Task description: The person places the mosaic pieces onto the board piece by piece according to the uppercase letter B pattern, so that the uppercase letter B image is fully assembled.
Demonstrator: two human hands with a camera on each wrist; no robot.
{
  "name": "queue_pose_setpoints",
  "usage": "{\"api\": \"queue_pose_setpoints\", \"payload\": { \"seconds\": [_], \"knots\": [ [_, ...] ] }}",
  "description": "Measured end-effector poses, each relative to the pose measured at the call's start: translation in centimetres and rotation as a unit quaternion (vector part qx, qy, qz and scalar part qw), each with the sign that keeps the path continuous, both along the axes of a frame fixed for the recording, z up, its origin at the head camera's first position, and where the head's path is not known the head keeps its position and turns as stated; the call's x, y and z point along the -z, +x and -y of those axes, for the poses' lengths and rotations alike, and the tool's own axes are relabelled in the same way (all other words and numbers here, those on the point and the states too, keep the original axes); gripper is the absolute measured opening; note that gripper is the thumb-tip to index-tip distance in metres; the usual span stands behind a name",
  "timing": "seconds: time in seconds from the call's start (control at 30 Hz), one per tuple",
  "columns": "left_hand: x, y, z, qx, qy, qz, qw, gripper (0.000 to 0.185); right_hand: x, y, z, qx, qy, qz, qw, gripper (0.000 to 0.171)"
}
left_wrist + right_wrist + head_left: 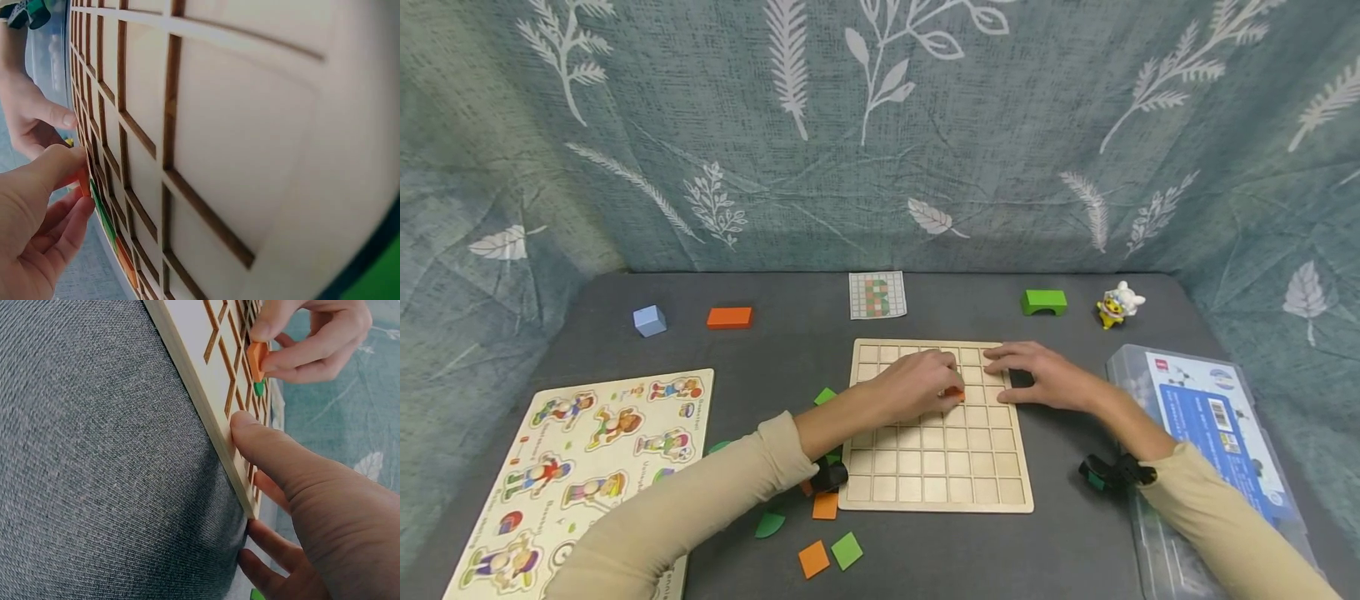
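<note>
My left hand pinches an orange tile.
It's over the board, left of my loosely spread right hand.

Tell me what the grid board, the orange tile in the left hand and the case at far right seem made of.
Grid board: likely unpainted wood, matte; pale tan with brown groove edges.
Orange tile: perhaps painted wood, possibly plastic; even, opaque colour, little shine.
Case: probably clear, smooth plastic; its walls look see-through.
</note>
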State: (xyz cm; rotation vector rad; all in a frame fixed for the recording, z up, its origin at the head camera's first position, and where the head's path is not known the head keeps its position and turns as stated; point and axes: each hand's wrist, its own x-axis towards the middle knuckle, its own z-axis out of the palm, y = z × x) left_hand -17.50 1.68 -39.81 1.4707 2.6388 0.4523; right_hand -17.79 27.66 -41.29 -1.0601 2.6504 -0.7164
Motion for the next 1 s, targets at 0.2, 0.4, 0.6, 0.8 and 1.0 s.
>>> {"api": "queue_pose_setpoints", "payload": {
  "seconds": [0.2, 0.4, 0.6, 0.8, 1.0],
  "knots": [
    [0.3, -0.1, -0.1, 0.0, 0.01, 0.001, 0.9999, 0.012, -0.2, 0.0, -0.1, -0.002, 0.002, 0.001, 1.0, 0.04],
    [0.4, -0.1, -0.1, 0.003, -0.002, -0.011, 0.9999, 0.012, -0.2, 0.0, -0.2, -0.004, 0.0, -0.002, 1.0, 0.039],
    [0.6, 0.0, -0.1, 0.007, -0.006, -0.02, 0.9998, 0.013, -0.2, -0.1, -0.2, -0.009, -0.003, -0.004, 1.0, 0.039],
    [0.1, 0.5, 1.6, -0.013, 0.033, 0.03, 0.9989, 0.013, -0.1, 0.0, 0.0, -0.007, -0.001, 0.007, 1.0, 0.04],
    [-0.4, 0.5, 6.9, -0.048, 0.092, 0.098, 0.9898, 0.018, -0.2, 0.0, 0.1, -0.002, 0.005, 0.01, 1.0, 0.041]
  ]
}}
